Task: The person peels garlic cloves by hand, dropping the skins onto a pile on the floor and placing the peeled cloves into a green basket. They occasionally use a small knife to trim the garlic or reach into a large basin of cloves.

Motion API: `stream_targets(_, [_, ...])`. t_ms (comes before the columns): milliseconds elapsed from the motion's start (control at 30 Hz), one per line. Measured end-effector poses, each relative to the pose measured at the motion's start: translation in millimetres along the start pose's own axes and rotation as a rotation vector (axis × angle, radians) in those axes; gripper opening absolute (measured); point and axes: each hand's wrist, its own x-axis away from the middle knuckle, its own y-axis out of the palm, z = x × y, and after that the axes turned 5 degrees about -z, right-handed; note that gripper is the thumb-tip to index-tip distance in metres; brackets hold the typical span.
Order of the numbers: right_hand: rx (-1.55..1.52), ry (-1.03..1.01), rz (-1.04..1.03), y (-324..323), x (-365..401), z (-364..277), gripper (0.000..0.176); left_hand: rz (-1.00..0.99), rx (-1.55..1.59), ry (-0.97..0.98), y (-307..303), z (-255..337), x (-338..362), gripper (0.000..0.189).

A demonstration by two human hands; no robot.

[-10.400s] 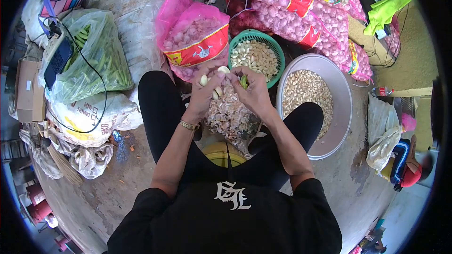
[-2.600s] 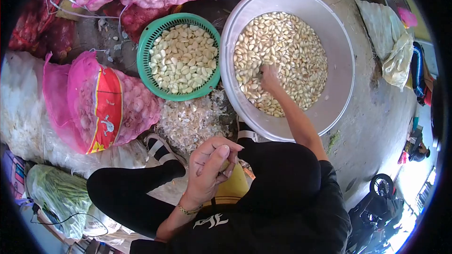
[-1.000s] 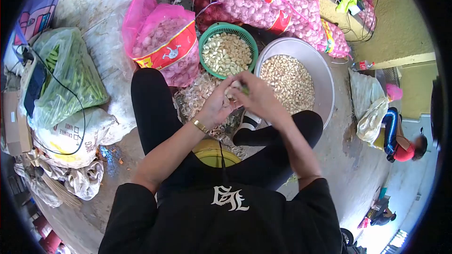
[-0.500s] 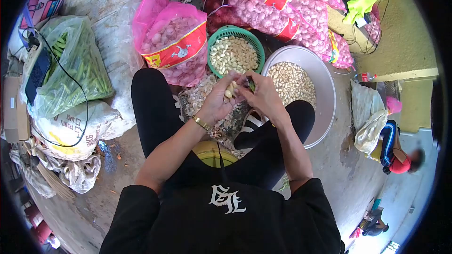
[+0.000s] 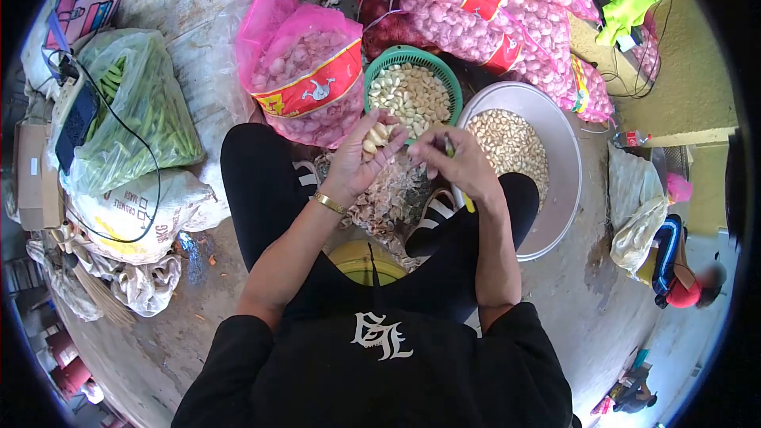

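My left hand (image 5: 361, 154) is palm up with its fingers curled around several peeled garlic cloves (image 5: 376, 139). Just to the right, my right hand (image 5: 460, 160) is closed on what looks like a small knife (image 5: 449, 146); a dark and yellow-green part shows between the fingers, and its blade is not clear. Beyond both hands a green basket (image 5: 453, 83) holds peeled cloves. On the right a large pale basin (image 5: 564, 190) contains many unpeeled cloves (image 5: 507, 143). Papery garlic skins (image 5: 380, 198) lie on the floor beneath my hands.
An open pink net bag of garlic bulbs (image 5: 297, 59) stands ahead left, with stacked garlic sacks (image 5: 539, 40) at the back. A plastic bag of green pods (image 5: 151, 127) rests on sacks at left. Between my legs is a yellow-green stool (image 5: 361, 261). A person (image 5: 686, 277) sits far right.
My hands have moved apart. The left palm has opened somewhat, showing more cloves, and the right hand has shifted right with the knife. The whole view has slid slightly rightward.
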Motion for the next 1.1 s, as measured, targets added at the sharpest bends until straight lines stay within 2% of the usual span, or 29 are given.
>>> stream_targets(67, [0.182, 0.16, -0.171, 1, 7, -7, 0.017, 0.023, -0.007, 0.017, 2, 6, 0, 0.026])
stream_targets(100, [0.396, 0.001, -0.176, -4, 5, 13, 0.018, 0.03, 0.002, 0.022, 2, 8, 1, 0.027])
stream_targets(133, [0.395, 0.002, -0.176, -5, 2, 22, 0.018, 0.038, 0.012, 0.026, 3, 9, 1, 0.028])
stream_targets(200, [0.492, -0.171, -0.09, -6, -1, 26, 0.019, 0.01, -0.006, 0.013, 5, 8, 3, 0.029])
stream_targets(233, [0.491, -0.17, -0.089, -3, -3, 23, 0.019, -0.02, -0.025, 0.003, 7, 8, 4, 0.031])
stream_targets(300, [0.293, -0.222, 0.166, 10, -8, 13, 0.019, -0.037, -0.035, -0.012, 12, 5, 7, 0.033])
stream_targets(400, [0.348, -0.336, 0.296, 23, -22, 19, 0.02, -0.067, -0.058, -0.051, 10, -1, 6, 0.036])
stream_targets(567, [0.571, -0.315, 0.276, 26, -27, 28, 0.021, -0.047, -0.127, -0.117, -11, -4, -1, 0.038])
stream_targets(667, [0.445, -0.38, 0.318, 23, -30, 37, 0.02, -0.047, -0.111, -0.091, 2, -6, 1, 0.042])
stream_targets(733, [0.165, -0.204, 0.28, 21, -26, 29, 0.021, 0.019, -0.072, -0.067, 10, -7, 3, 0.04])
stream_targets(767, [0.165, -0.205, 0.28, 20, -25, 26, 0.021, 0.019, -0.072, -0.067, 14, -6, 4, 0.04])
stream_targets(833, [-0.026, -0.103, 0.284, 19, -24, 22, 0.024, 0.11, -0.073, -0.094, 20, -5, 6, 0.035])
stream_targets(967, [-0.099, -0.173, 0.313, 21, -23, 28, 0.023, -0.025, -0.139, -0.156, 3, 0, 7, 0.028])
stream_targets(1033, [-0.385, 0.043, 0.193, 20, -18, 24, 0.023, -0.02, -0.236, -0.136, 12, -2, 9, 0.029])
stream_targets(1100, [-0.458, 0.061, 0.179, 22, -18, 24, 0.024, -0.022, -0.263, -0.1, 23, -2, 14, 0.028])
